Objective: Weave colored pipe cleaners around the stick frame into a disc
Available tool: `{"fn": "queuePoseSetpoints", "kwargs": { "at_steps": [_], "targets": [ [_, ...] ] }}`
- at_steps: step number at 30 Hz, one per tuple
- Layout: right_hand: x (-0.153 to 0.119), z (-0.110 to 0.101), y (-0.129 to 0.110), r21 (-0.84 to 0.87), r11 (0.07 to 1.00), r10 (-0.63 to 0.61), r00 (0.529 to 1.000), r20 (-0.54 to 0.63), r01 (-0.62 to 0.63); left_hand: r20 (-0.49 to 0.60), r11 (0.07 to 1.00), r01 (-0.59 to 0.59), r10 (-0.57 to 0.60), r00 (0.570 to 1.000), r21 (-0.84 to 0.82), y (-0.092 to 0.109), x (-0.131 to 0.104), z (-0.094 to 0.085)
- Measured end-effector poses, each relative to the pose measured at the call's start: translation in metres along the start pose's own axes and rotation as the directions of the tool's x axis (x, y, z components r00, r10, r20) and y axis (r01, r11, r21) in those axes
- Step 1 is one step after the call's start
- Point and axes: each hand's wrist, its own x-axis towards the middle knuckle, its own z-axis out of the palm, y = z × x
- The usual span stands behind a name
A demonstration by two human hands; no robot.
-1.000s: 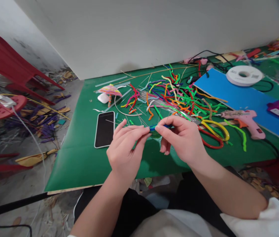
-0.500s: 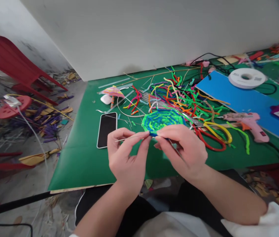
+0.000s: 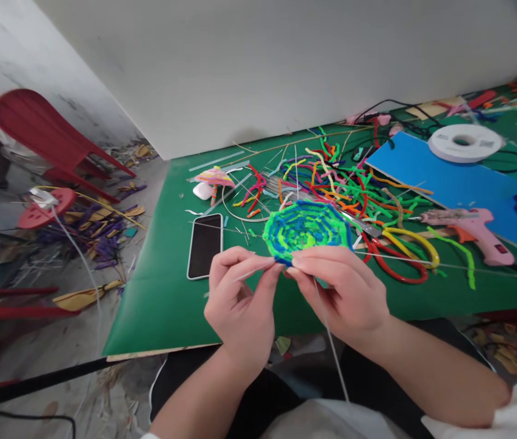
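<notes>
A round piece woven from green and blue pipe cleaners is held up over the table, with thin stiff wires sticking out around its edge. My left hand pinches its near edge between thumb and fingers, beside one of the wires. Close to it, my right hand grips the same edge a little to the right; a wire runs down from under this hand toward my lap. The fingertips of both hands nearly meet and hide what lies between them.
Behind the piece lies a heap of coloured pipe cleaners. Scissors, a pink glue gun, a white spool and a blue board are to the right. At left are a phone and a small pink-and-yellow umbrella.
The view has shifted slightly, so everything sits a little further right and lower. The woven piece is turned or tilted to show more of its face, and its long wires show more clearly.
</notes>
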Motion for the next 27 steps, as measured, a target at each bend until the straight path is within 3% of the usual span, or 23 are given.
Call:
{"fn": "queuePoseSetpoints", "kwargs": {
  "at_steps": [7, 27],
  "targets": [
    [-0.0002, 0.0017, -0.0012, 0.017, 1.000, 0.011, 1.000, -0.005, -0.011, -0.022, 0.998, 0.003, -0.004, 1.000, -0.055, -0.0015, -0.0052, 0.0022],
    [0.0002, 0.0046, -0.0003, 0.077, 0.996, 0.043, 0.999, -0.005, -0.043, -0.081, 0.992, -0.118, 0.121, 0.989, 0.034, -0.0088, -0.0040, 0.0017]
  ]
}}
